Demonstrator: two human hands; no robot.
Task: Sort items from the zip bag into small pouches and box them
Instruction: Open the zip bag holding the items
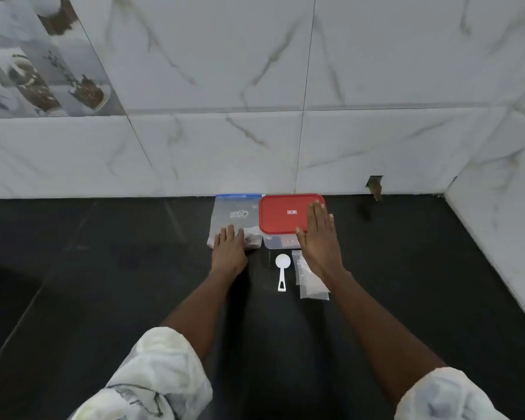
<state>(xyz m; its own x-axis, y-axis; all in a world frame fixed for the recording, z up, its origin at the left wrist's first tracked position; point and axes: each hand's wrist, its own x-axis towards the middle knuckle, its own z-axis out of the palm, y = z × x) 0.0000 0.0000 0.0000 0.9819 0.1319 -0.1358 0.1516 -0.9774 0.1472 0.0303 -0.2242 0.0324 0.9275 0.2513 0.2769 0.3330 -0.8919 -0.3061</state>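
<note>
A dark, black surface [103, 268] runs up to a wall [225, 71] of white tiles with grey lines in them. At the top left, some tiles [43, 56] have pictures of bowls on them. Low on the wall, to the right, there is a small hole [375, 184].

Both arms reach straight out from the person. Each arm has a pale, rolled-up sleeve, one on the left [152, 374] and one on the right [446, 395].

The zip bag [234, 212] lies flat by the wall. It is clear, with a blue strip at the top and white letters on it. The left hand [228, 248] lies palm down on the near end of the bag. Its fingers are straight and a little apart, and it grips nothing.

Just beside the bag, on the right, is a clear box [275, 241] with a red lid [281, 213] on top. The right hand [320, 237] is flat over the right side of the lid, palm down. Its fingers are straight and close together, and the thumb sticks out to the left. It holds nothing. I cannot tell if it rests on the lid or is just above it.

In front of the box lies a small white spoon [282, 269], with its round end toward the box. Next to the spoon, on the right, are a few small clear pouches [311, 286], lying flat and partly under the right wrist.
</note>
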